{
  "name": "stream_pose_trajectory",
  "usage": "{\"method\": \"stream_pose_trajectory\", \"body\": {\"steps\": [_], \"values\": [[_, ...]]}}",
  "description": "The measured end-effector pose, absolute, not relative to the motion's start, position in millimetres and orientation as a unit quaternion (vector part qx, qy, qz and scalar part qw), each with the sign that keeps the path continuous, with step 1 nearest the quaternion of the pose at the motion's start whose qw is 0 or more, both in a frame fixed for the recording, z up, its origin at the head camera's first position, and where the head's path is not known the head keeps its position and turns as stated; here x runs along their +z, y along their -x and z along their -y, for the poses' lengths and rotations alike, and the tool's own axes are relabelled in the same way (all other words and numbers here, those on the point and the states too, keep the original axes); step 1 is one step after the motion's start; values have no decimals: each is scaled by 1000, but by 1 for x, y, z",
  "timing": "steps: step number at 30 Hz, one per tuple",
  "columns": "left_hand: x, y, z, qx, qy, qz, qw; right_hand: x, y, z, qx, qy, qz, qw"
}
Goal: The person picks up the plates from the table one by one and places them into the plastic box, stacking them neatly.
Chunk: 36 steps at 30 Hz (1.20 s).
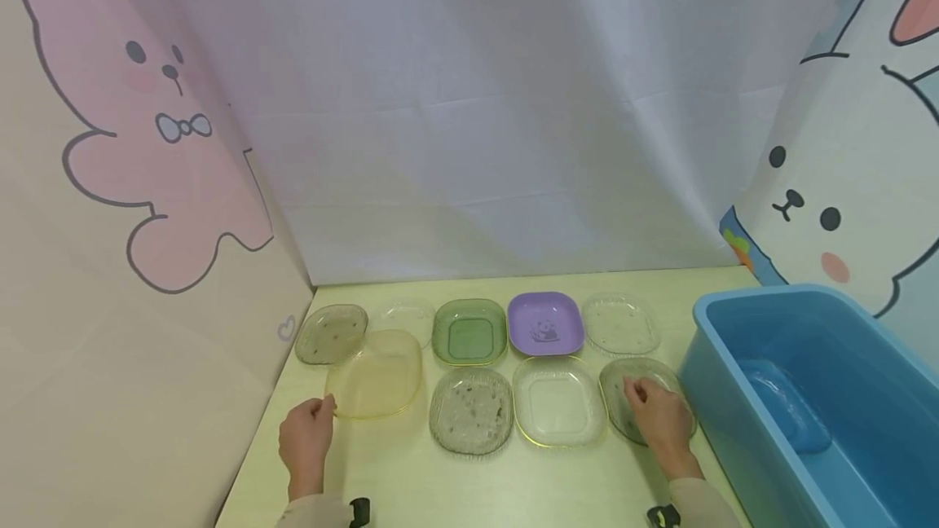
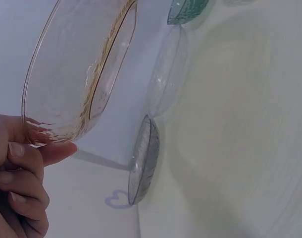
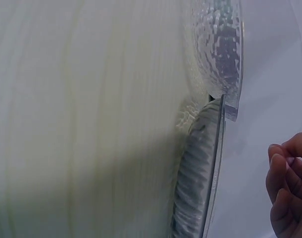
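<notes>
We pinch the yellow plate [image 1: 376, 373] by its rim with our left hand [image 1: 306, 436], so that grip is clamped on it. The plate tilts, up above the left part of the tabletop [image 1: 513, 487]. Our right hand [image 1: 663, 420] is over a gray plate [image 1: 619, 410] beside the big blue tub [image 1: 748, 406]; its grip is curled in, fingertips together, holding nothing. At the back, we see a green plate [image 1: 469, 334] beside a purple plate [image 1: 545, 320].

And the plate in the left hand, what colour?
The plate in the left hand is see-through yellow; the head view shows it best.
</notes>
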<state>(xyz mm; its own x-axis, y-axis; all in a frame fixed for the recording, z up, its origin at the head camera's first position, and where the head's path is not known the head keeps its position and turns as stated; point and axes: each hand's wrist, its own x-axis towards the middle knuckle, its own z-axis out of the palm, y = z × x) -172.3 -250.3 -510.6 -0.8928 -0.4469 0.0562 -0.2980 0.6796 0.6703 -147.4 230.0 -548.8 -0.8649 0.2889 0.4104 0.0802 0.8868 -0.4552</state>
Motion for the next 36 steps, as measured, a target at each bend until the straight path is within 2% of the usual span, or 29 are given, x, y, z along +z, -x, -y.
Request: {"method": "stream_pose_trajectory", "body": {"steps": [5, 16, 28, 36], "values": [[-502, 173, 244, -341, -214, 904, 141, -548, 147, -230, 216, 98, 943, 235], [-488, 174, 233, -355, -223, 891, 176, -548, 146, -229, 225, 107, 948, 196], [-486, 180, 222, -364, -221, 880, 209, -548, 148, -229, 231, 121, 948, 180], [-488, 186, 211, -367, -218, 875, 228, -551, 147, -228, 226, 119, 947, 192]]}}
